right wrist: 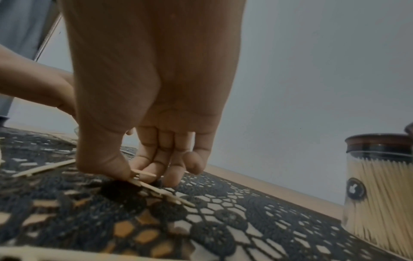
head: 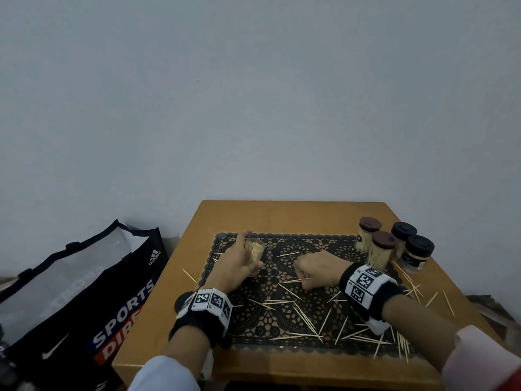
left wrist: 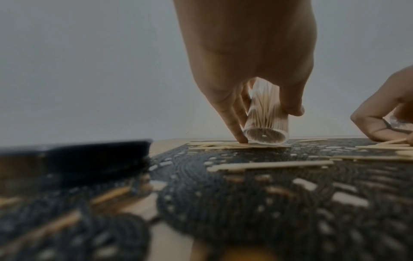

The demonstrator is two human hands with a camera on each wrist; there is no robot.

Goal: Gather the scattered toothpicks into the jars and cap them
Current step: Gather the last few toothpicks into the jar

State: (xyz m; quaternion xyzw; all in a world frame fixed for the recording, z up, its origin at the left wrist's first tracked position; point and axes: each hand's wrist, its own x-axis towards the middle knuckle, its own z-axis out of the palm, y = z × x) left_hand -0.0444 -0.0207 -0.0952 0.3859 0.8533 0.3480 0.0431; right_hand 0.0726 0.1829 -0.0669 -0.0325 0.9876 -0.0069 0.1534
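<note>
Bag (head: pixel 84 300) reads "SPORTS", "adidas"; left hand (head: pixel 239 266) grips open jar (head: pixel 254 251).

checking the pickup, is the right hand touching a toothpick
Touching: in the right wrist view the right hand pinches a toothpick between thumb and fingers, just above the mat.

The square tan wooden desk (head: pixel 282 215) carries a black lace-pattern placemat (head: pixel 307 244) over its middle. At two o'clock four clear toothpick-filled jars stand close together, two with brown lids (head: pixel 370 223) and two with black lids (head: pixel 403 230). Loose pale wooden toothpicks (head: pixel 304 317) lie scattered across the mat from six to four o'clock, some on bare wood at the four o'clock edge. A black round lid (head: pixel 180 301) lies at eight o'clock.
</note>
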